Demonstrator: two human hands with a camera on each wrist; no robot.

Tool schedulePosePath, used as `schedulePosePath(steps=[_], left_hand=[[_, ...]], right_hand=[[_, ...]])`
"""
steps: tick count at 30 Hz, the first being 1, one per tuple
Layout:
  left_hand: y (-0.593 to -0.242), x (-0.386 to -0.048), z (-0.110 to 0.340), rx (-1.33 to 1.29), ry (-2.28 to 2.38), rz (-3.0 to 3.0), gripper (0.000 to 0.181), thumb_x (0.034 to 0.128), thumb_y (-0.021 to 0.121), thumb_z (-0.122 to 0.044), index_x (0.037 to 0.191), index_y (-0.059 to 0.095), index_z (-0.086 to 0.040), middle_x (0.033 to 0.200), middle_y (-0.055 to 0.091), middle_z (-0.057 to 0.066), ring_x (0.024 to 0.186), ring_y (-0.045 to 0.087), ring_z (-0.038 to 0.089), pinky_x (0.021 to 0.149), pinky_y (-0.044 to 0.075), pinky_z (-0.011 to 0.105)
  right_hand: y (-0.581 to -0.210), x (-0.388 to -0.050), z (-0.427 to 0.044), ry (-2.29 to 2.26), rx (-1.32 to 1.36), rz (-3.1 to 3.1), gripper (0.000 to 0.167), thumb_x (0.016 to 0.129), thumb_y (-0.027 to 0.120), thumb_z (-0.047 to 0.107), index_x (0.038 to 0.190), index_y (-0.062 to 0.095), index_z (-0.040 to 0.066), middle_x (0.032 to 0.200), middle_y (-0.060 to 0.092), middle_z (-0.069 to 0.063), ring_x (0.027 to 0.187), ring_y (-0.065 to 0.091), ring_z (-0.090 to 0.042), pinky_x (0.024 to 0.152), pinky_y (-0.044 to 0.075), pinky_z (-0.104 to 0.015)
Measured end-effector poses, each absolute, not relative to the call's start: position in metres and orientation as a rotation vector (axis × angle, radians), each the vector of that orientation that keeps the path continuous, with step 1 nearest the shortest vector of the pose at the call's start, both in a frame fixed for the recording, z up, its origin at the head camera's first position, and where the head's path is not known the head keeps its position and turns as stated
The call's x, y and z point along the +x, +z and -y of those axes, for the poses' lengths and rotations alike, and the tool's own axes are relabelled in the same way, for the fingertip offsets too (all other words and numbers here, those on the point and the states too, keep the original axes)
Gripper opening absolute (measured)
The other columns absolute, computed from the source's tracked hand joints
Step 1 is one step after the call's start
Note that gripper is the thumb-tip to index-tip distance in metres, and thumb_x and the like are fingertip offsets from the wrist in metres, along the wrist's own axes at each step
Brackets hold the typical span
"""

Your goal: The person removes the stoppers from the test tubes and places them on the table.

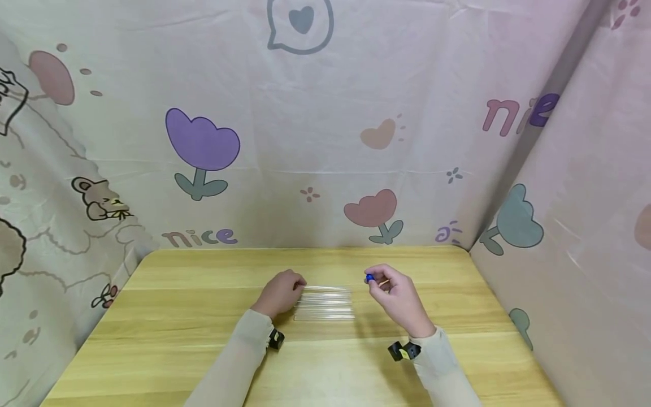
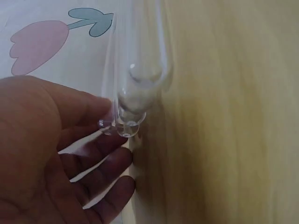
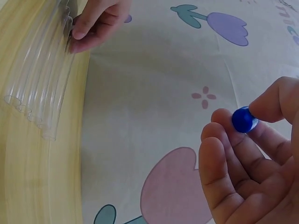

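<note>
Several clear test tubes (image 1: pixel 325 305) lie side by side on the table, their open ends (image 3: pixel 48 136) to the right and rounded ends (image 2: pixel 128 128) to the left. My left hand (image 1: pixel 280 293) is at the rounded ends and pinches the farthest test tube (image 3: pixel 65 88) between thumb and fingertips. That tube lies slightly askew from the others. My right hand (image 1: pixel 399 297) is raised to the right of the tubes. Between its thumb and index finger it pinches a small shiny blue ball (image 3: pixel 244 120); the other fingers are loosely bent.
The light wooden table (image 1: pixel 168 316) reaches back to a patterned cloth (image 1: pixel 285 215) hanging behind it. More cloth (image 1: pixel 574 271) hangs along the right side and on the left. Both wrists carry a small black camera (image 1: pixel 404 351).
</note>
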State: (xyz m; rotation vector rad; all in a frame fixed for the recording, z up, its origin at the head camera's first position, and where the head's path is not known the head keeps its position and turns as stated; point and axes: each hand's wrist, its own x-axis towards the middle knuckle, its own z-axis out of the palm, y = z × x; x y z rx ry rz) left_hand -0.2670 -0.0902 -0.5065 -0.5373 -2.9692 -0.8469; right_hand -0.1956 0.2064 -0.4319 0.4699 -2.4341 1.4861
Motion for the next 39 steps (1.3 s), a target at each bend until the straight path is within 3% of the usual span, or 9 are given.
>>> schedulePosePath(steps=[8, 17, 21, 25, 32, 35, 39], left_hand=[[-0.505, -0.263, 0.092, -0.504, -0.842, 3.012, 0.019, 0.1011, 0.059, -0.010, 0.106, 0.078, -0.011, 0.104, 0.068, 0.003, 0.101, 0.065, 0.023, 0.094, 0.055, 0.045], [-0.499, -0.248, 0.099, -0.409, -1.076, 2.866, 0.025, 0.1022, 0.058, -0.015, 0.123, 0.071, -0.009, 0.104, 0.066, -0.001, 0.088, 0.059, 0.013, 0.085, 0.054, 0.040], [-0.494, -0.235, 0.105, -0.344, -1.233, 2.789, 0.028, 0.1029, 0.058, -0.016, 0.129, 0.068, -0.010, 0.102, 0.065, -0.004, 0.091, 0.062, 0.013, 0.086, 0.054, 0.040], [-0.486, -0.224, 0.108, -0.331, -1.329, 2.766, 0.029, 0.1042, 0.057, -0.016, 0.132, 0.066, -0.010, 0.101, 0.064, -0.004, 0.089, 0.062, 0.014, 0.085, 0.054, 0.039], [-0.478, -0.214, 0.109, -0.380, -1.340, 2.779, 0.029, 0.1050, 0.057, -0.019, 0.132, 0.065, -0.013, 0.097, 0.063, -0.006, 0.085, 0.061, 0.013, 0.079, 0.054, 0.034], [-0.477, -0.210, 0.108, -0.385, -1.318, 2.793, 0.028, 0.1051, 0.058, -0.020, 0.132, 0.065, -0.014, 0.095, 0.063, -0.008, 0.083, 0.061, 0.012, 0.078, 0.053, 0.034], [-0.478, -0.207, 0.107, -0.382, -1.292, 2.805, 0.027, 0.1051, 0.058, -0.020, 0.131, 0.066, -0.014, 0.094, 0.063, -0.009, 0.082, 0.060, 0.011, 0.077, 0.053, 0.033]], right_hand=[[-0.432, -0.192, -0.205, 1.489, 0.452, 2.487, 0.016, 0.096, 0.069, 0.003, 0.106, 0.071, 0.015, 0.095, 0.072, 0.000, 0.083, 0.065, -0.014, 0.075, 0.056, -0.027], [-0.436, -0.193, -0.208, 1.435, 0.439, 2.557, 0.012, 0.096, 0.070, 0.005, 0.103, 0.069, 0.015, 0.097, 0.068, 0.001, 0.086, 0.065, -0.017, 0.077, 0.055, -0.029], [-0.443, -0.188, -0.221, 1.320, 0.359, 2.582, 0.015, 0.092, 0.074, 0.003, 0.100, 0.069, 0.015, 0.098, 0.064, -0.002, 0.093, 0.059, -0.023, 0.081, 0.051, -0.034], [-0.452, -0.182, -0.242, 1.142, 0.317, 2.671, 0.015, 0.089, 0.076, 0.003, 0.097, 0.068, 0.013, 0.093, 0.061, 0.000, 0.089, 0.057, -0.023, 0.078, 0.051, -0.036], [-0.466, -0.170, -0.266, 0.834, 0.493, 2.791, 0.019, 0.086, 0.078, 0.000, 0.092, 0.068, 0.015, 0.093, 0.063, 0.004, 0.089, 0.058, -0.019, 0.081, 0.054, -0.037], [-0.472, -0.169, -0.267, 0.701, 0.542, 2.774, 0.019, 0.083, 0.082, 0.002, 0.089, 0.070, 0.015, 0.092, 0.063, 0.004, 0.088, 0.053, -0.016, 0.080, 0.050, -0.035], [-0.478, -0.170, -0.266, 0.590, 0.533, 2.743, 0.018, 0.080, 0.086, 0.005, 0.089, 0.073, 0.014, 0.094, 0.062, 0.001, 0.088, 0.050, -0.019, 0.084, 0.043, -0.041]])
